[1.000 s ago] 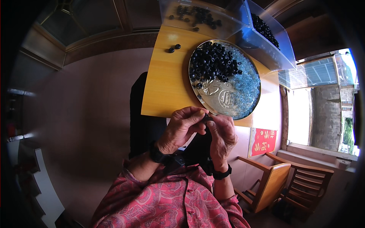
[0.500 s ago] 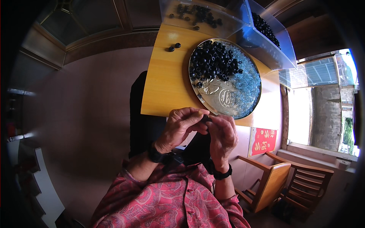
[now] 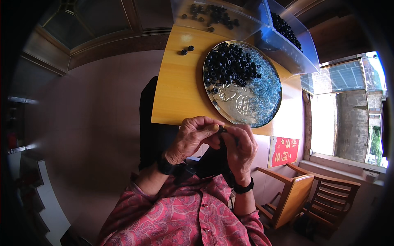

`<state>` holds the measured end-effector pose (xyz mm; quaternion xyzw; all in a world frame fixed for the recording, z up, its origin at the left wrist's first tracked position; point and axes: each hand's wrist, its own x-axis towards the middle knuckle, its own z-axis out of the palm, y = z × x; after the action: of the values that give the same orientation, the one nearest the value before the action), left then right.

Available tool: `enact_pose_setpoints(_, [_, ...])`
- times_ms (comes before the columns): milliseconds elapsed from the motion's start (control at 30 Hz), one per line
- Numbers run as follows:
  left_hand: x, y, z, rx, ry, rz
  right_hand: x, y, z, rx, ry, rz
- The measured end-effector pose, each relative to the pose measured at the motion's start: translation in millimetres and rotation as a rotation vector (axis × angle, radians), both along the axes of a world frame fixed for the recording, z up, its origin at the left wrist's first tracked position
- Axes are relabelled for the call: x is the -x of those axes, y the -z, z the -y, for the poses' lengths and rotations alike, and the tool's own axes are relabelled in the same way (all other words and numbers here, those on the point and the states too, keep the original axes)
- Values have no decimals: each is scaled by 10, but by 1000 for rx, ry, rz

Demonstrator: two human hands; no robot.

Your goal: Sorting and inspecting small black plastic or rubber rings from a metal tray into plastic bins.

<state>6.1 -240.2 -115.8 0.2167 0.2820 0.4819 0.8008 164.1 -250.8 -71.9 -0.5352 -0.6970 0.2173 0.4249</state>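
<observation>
Just in front of the table's near edge, my two hands meet at the fingertips. A small black round part (image 3: 222, 129) is pinched between the thumb and fingers of my left hand (image 3: 193, 137). Against it press the closed fingertips of my right hand (image 3: 241, 147); whatever else they hold is hidden. Beyond the hands lies a round shiny metal tray (image 3: 230, 107). Heaped on its far left are black hollow round parts (image 3: 232, 65) like the one in my fingers. Tiny clear-blue pieces (image 3: 266, 92) cover its right side.
The yellow wooden table (image 3: 174, 90) carries loose black parts (image 3: 187, 50) left of the tray. Behind stand a clear plastic box (image 3: 217, 18) and a bluish bin (image 3: 287, 53), both with black parts inside. Wooden chairs (image 3: 293, 201) stand at the right, near a window.
My right hand has turned slightly and its wrist has shifted a little right. More of the black part shows between the fingertips. The tray and its contents stay put.
</observation>
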Motion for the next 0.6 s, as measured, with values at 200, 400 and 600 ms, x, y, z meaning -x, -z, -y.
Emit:
enact_pose_setpoints(200, [22,0,-7,-46,25,-158,-22,0,11,22,-34,24])
enact_pose_setpoints(400, [32,-143,14,-94,56,-269,-52,-67,14,21,-90,81])
enact_pose_setpoints(600, [-2,-221,40,-92,56,-325,-39,-146,38,42,-120,137])
